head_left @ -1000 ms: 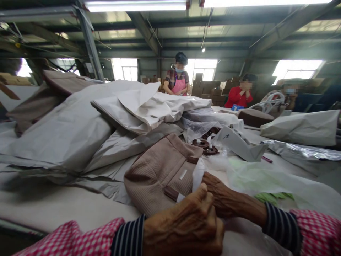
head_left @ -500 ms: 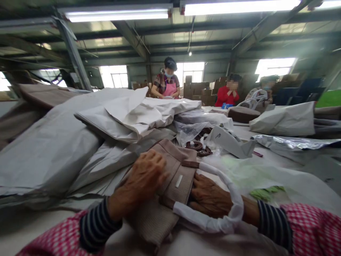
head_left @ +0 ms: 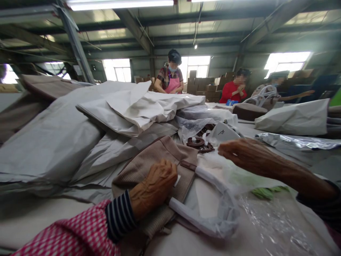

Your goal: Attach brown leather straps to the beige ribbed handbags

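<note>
A taupe ribbed bag (head_left: 149,160) lies on the table, its handle (head_left: 213,220) wrapped in white padding and looping to the right. My left hand (head_left: 157,185) rests on the bag's front beside a small pale label (head_left: 177,180), fingers curled; what they grip, if anything, is hidden. My right hand (head_left: 237,153) is raised above clear plastic, right of the bag and near a white box (head_left: 223,132). Its fingers are pressed together, and whether something small is between them cannot be made out.
White-wrapped bundles (head_left: 53,142) are piled at the left. Brown coiled straps (head_left: 195,143) lie behind the bag. Green material (head_left: 266,192) lies among plastic at the right. A person in a pink apron (head_left: 173,85) and two others are across the table.
My right hand has left the bag and moved up and right, out of the handle loop. My left hand has shifted right and down toward the label. The view has tilted slightly downward.
</note>
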`<state>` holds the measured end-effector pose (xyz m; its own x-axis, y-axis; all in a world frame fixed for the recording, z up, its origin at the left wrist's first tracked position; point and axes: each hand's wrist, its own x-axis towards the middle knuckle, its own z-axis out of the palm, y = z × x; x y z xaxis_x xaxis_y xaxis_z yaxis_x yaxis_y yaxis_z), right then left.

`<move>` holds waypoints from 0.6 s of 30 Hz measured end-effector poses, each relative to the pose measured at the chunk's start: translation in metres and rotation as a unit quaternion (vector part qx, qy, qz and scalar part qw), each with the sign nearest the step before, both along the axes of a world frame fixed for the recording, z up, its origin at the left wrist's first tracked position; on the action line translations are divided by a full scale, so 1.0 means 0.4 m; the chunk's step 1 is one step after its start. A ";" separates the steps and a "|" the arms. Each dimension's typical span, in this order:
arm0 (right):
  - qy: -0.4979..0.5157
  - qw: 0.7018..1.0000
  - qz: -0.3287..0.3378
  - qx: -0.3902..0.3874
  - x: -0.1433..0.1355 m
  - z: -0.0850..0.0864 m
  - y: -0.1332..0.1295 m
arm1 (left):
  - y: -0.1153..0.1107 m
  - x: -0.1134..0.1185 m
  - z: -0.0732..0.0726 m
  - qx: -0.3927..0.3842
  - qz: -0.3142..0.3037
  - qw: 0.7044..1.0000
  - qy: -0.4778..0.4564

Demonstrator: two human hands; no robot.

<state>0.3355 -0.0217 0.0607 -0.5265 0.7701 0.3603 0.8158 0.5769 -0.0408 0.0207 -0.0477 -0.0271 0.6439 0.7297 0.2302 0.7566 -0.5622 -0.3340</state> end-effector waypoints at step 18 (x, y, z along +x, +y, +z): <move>0.040 0.956 0.275 -0.090 -0.267 -0.256 0.030 | 0.154 -0.103 -0.013 -0.368 0.128 0.690 -0.610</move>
<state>0.2285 -0.0096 -0.0417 -0.8461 0.4372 0.3049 0.3804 0.8960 -0.2292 -0.0205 0.0140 -0.0322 0.1268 0.9919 -0.0077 0.3282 -0.0347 0.9440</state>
